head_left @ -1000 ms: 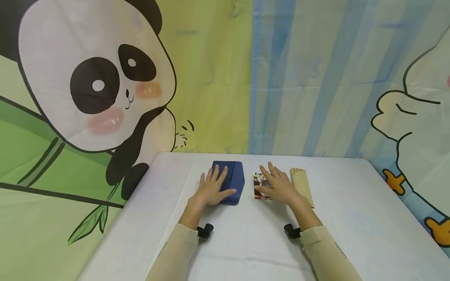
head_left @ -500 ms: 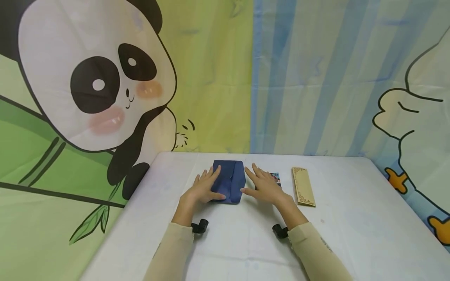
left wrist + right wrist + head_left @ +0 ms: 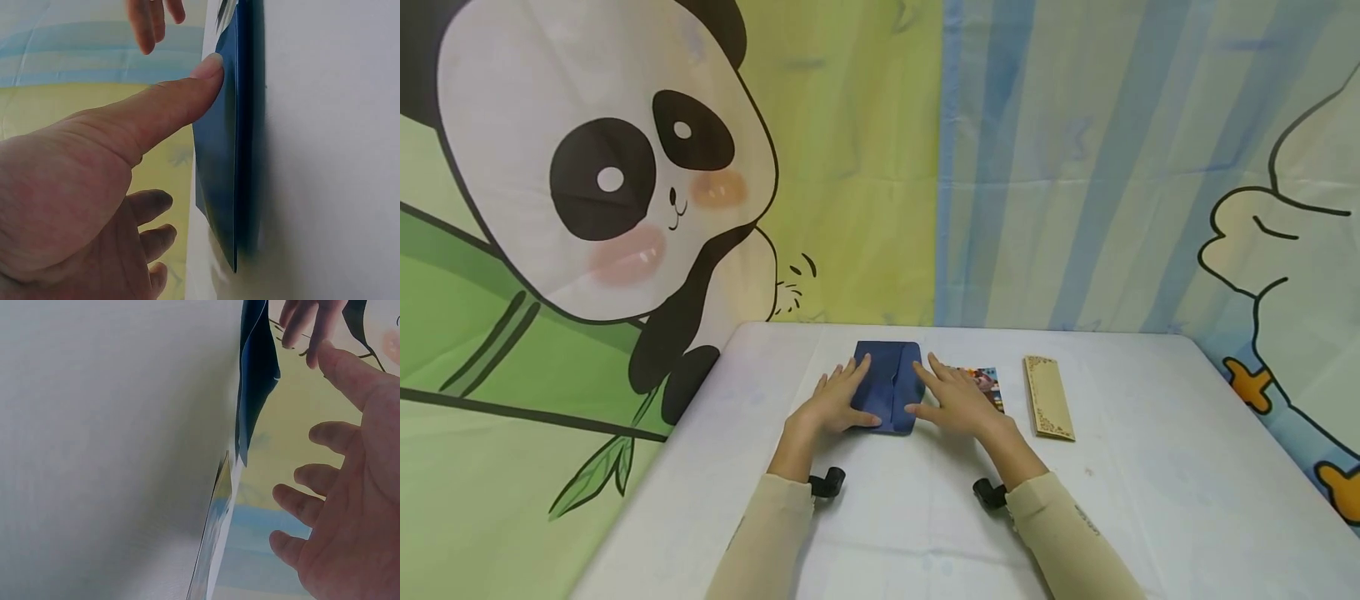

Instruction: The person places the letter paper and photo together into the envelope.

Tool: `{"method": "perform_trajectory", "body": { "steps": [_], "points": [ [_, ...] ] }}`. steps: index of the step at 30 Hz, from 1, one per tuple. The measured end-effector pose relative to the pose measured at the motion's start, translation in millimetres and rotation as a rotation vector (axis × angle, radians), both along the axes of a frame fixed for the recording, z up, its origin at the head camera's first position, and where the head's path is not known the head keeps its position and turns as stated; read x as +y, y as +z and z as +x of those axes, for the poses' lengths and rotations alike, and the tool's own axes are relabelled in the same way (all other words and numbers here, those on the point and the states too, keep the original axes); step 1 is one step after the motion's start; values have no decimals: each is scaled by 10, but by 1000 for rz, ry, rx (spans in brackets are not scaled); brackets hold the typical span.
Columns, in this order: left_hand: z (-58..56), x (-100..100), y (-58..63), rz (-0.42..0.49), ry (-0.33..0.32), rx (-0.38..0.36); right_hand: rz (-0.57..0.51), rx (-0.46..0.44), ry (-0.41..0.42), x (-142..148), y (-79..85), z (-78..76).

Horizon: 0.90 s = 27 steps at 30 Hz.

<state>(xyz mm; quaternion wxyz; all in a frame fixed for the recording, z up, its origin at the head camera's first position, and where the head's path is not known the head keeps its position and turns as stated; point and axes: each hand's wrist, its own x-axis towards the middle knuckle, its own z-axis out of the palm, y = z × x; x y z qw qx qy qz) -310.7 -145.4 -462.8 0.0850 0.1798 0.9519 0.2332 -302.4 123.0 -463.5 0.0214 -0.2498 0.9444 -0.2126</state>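
A dark blue envelope (image 3: 888, 386) lies flat on a white table (image 3: 1150, 467). The left hand (image 3: 835, 403) rests flat on its left edge, fingers straight; the right hand (image 3: 955, 402), also flat and holding nothing, touches its right edge, partly covering a picture card (image 3: 987, 382) beside a tan strip (image 3: 1048, 397).

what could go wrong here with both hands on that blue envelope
1. The left hand and right hand lie flat with straight fingers at the blue envelope; neither grips it, so it may slide on the smooth white table.
2. The picture card lies partly under the right hand and could get dragged along.
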Motion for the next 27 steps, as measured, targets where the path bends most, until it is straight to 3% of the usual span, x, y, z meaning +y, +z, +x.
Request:
{"method": "perform_trajectory", "body": {
  "steps": [17, 27],
  "points": [
    [-16, 101, -135, -27, -17, 2, 73, -37, 12, -149, -41, -58],
    [29, 164, -110, -67, 14, -31, 182, -87, 38, -261, -53, -58]
  ]
}}
